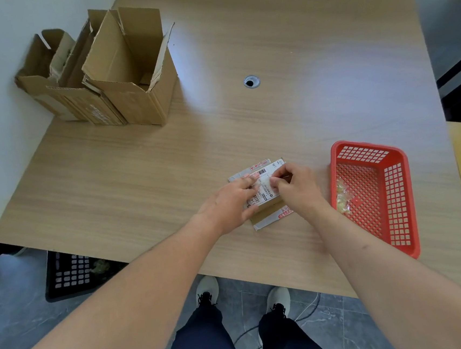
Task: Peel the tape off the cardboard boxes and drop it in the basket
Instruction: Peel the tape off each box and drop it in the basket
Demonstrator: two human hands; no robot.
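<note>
1. My left hand (228, 202) presses flat on a small cardboard box (265, 196) near the table (138, 169) edge, fingers spread narrow; my right hand (298, 187) pinches clear tape (265, 183) over the white label.
2. I judge a slow, low pull toward three o'clock best, keeping the box pinned.
3. The red plastic basket (396, 214), lattice-walled, sits at three o'clock, crumpled glossy tape inside.
4. Opened, torn corrugated boxes (119, 81) stand at ten o'clock.

Bare table (287, 107) ahead; open boxes (107, 73) far-left; red basket (371, 189) beside, perhaps near-empty.
</note>
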